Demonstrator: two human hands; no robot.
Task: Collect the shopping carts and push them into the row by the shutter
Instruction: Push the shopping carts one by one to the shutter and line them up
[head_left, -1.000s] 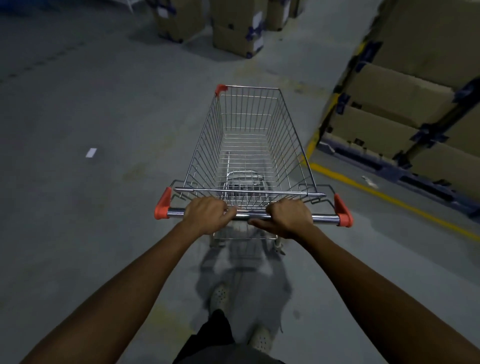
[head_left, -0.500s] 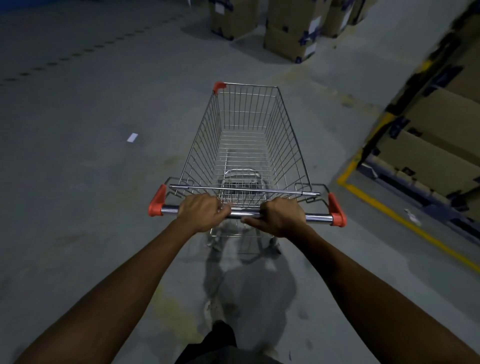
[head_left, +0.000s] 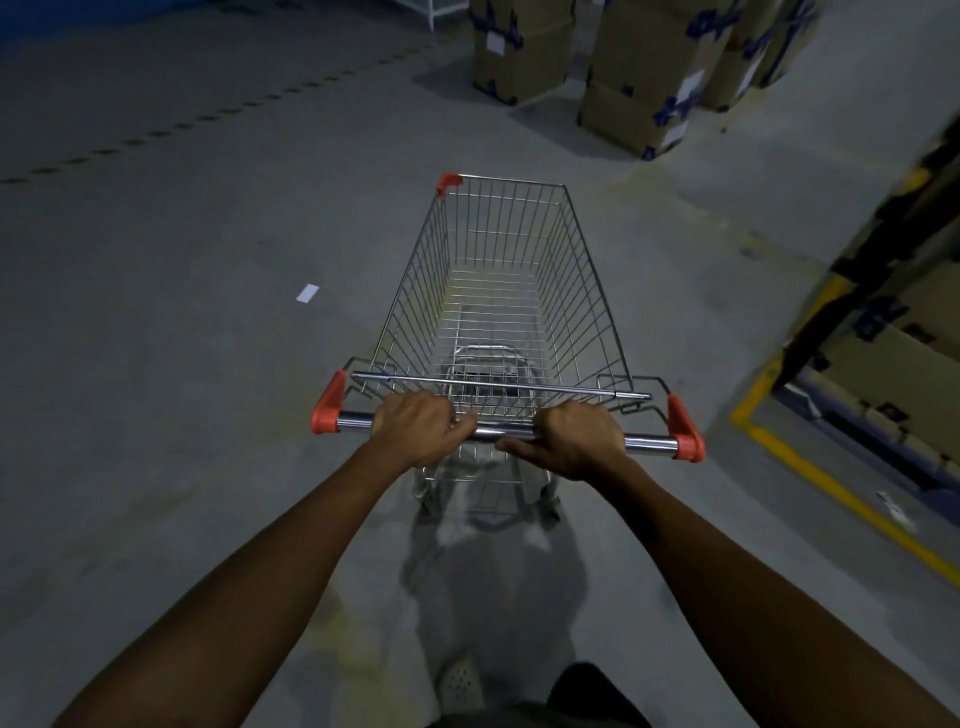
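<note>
A wire shopping cart (head_left: 506, 291) with orange corner caps stands on the grey concrete floor in front of me, its basket empty. My left hand (head_left: 418, 428) grips the chrome handle bar (head_left: 649, 444) left of its middle. My right hand (head_left: 574, 439) grips the same bar right of the middle, thumb stretched along it. Neither the shutter nor a row of carts is in view.
Stacked cardboard boxes (head_left: 639, 78) stand on the floor ahead to the right. A rack of boxes (head_left: 893, 332) lines the right side behind a yellow floor line (head_left: 831, 488). A white paper scrap (head_left: 307, 293) lies to the left on open floor.
The cart and I have rolled forward and turned left; the boxes ahead came nearer and the rack slid toward the right edge. Both hands kept their grip on the handle.
</note>
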